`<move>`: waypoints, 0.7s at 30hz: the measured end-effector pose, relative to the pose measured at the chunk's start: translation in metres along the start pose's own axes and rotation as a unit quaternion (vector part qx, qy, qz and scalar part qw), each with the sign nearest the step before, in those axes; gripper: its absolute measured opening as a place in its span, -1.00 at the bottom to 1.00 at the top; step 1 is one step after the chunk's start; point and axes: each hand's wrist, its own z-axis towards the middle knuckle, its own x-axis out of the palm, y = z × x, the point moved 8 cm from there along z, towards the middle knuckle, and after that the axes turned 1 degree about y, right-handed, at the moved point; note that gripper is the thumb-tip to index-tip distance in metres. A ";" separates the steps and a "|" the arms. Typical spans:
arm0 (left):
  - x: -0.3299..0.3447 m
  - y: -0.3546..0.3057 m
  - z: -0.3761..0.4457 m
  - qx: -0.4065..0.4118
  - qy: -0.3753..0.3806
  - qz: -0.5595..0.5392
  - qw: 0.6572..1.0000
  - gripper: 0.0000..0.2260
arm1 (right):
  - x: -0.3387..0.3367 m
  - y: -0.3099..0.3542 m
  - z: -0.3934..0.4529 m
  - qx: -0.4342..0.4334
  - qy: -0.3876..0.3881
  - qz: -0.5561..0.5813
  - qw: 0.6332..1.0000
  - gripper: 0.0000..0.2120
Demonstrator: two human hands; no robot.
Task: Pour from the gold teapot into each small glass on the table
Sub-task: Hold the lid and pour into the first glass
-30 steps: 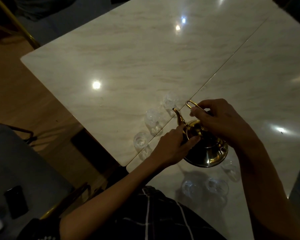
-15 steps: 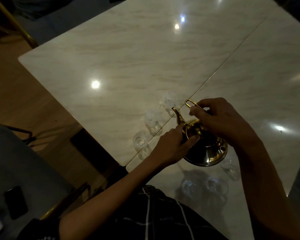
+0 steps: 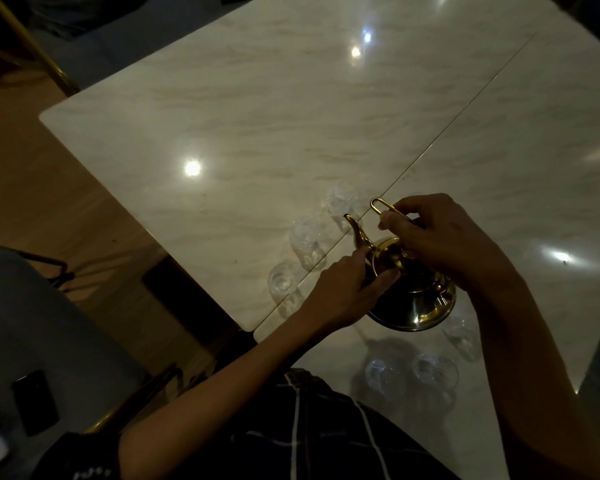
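The right hand [image 3: 440, 237] grips the teapot [image 3: 409, 289] handle, the left hand [image 3: 340, 292] steadies its lid; the spout tip sits just beside the far glass [image 3: 342, 200]

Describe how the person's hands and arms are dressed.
Both forearms are bare, with no sleeves in view. The left hand and right hand wear no gloves; no rings or watch are visible in the dim light. A dark garment with thin pale check lines covers the torso.
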 end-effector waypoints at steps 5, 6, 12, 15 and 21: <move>-0.001 0.000 0.001 0.002 -0.002 0.001 1.000 -0.53 | 0.000 0.001 0.000 -0.001 -0.002 0.007 1.000 -0.76; -0.001 0.000 0.001 0.002 -0.003 0.001 1.000 -0.53 | 0.000 0.001 0.001 -0.001 -0.001 0.007 1.000 -0.76; -0.001 0.002 0.002 -0.001 -0.002 -0.005 1.000 -0.53 | 0.003 -0.001 0.003 0.004 0.003 0.007 1.000 -0.76; -0.001 0.003 0.001 -0.005 -0.001 -0.007 1.000 -0.53 | 0.003 -0.003 0.003 0.007 0.003 0.011 1.000 -0.76; 0.000 0.004 0.002 -0.006 0.005 -0.001 1.000 -0.53 | 0.004 -0.003 0.004 0.005 0.005 0.009 1.000 -0.75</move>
